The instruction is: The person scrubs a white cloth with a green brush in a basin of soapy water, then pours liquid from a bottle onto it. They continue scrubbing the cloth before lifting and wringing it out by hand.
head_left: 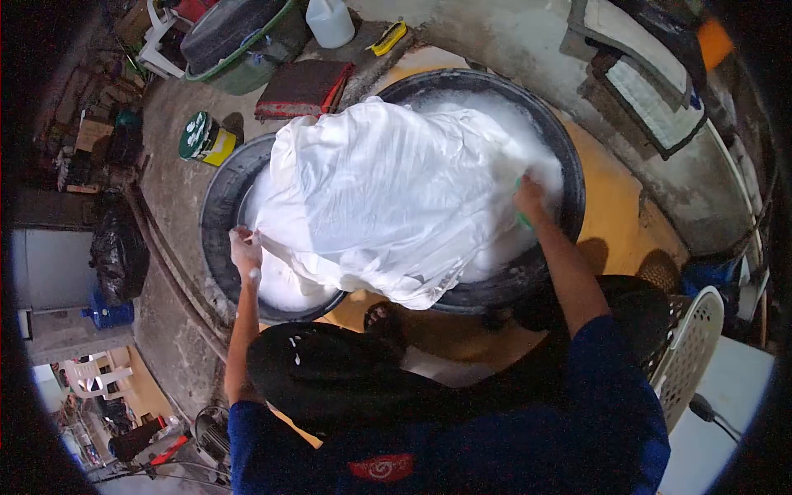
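Cloth point(388, 190): white, spread across the left tub point(216, 223) and the right tub point(575, 165).
Left hand point(245, 250): grip pinched closed on the cloth's left edge, over the left tub.
Right hand point(530, 199): grip curled around a green thing point(523, 220), perhaps a brush, too blurred to be sure; at the cloth's right side.
Suds point(289, 282): white, in both tubs.
Pail point(206, 140): on the floor point(169, 194), near the left tub.

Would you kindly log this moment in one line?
left hand: holds white cloth by edge | right hand: grips green item | cloth: spread across two dark tubs
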{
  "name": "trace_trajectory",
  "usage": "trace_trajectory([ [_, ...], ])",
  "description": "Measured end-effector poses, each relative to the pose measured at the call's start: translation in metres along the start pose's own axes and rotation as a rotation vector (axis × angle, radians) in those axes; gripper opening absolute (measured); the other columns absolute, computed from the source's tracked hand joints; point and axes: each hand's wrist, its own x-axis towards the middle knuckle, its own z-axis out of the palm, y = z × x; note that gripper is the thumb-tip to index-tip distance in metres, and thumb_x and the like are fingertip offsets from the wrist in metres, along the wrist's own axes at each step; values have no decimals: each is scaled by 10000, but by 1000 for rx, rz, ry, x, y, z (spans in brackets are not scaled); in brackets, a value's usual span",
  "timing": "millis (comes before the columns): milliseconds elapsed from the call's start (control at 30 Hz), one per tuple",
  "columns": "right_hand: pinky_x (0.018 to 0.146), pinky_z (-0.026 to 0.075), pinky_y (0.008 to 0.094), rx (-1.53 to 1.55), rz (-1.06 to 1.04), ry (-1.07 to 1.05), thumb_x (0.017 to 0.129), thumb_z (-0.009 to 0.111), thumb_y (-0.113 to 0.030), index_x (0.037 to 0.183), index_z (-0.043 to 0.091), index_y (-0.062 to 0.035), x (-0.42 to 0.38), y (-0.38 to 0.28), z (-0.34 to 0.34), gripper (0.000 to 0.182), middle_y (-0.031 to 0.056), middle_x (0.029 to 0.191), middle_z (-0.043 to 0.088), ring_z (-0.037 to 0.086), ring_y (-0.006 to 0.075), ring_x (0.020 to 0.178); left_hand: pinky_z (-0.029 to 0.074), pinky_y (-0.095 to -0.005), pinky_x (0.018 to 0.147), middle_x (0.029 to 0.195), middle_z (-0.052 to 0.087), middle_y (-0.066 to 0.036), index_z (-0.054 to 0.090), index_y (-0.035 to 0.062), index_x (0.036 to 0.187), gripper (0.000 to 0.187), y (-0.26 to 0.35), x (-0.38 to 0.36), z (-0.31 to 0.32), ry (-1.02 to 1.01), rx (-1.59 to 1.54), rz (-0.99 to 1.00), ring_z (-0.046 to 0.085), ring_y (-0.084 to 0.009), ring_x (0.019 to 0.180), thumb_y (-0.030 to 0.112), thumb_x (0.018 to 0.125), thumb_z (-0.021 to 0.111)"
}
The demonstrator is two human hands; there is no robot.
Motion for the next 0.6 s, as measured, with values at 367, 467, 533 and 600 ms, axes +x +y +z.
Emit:
trace_trajectory([
  [367, 743, 460, 375, 155, -1057, -686, 584, 681, -275, 1067, 523, -98, -122, -100, -82, 539, 150, 920, 600, 586, 297, 859, 459, -349, 609, 753, 590, -165, 556, 41, 945, 194, 6, -34, 45, -197, 19, 53, 590, -266, 632, 66, 755, 531],
  [467, 737, 456, 389, -13, -1002, -725, 577, 697, -298, 1066, 527, -104, -122, -91, -61, 553, 142, 912, 607, 579, 318, 845, 460, -370, 604, 671, 583, -141, 551, 36, 820, 82, -19, -1, 19, -23, 178, 21, 589, -299, 656, 46, 750, 510],
  [533, 743, 454, 391, 0, -999, -758, 572, 706, -299, 1073, 525, -97, -119, -86, -59, 570, 148, 915, 605, 582, 310, 833, 470, -344, 646, 734, 601, -132, 539, 30, 865, 142, -30, 13, 6, -37, 156, -6, 599, -291, 703, 8, 726, 519],
  [600, 740, 456, 392, 166, -976, -808, 578, 715, -315, 1078, 523, -84, -111, -80, -66, 583, 141, 921, 602, 582, 297, 826, 469, -345, 675, 842, 604, -138, 519, 29, 952, 240, -48, 21, 5, -103, 250, -11, 598, -284, 751, 0, 715, 532],
])
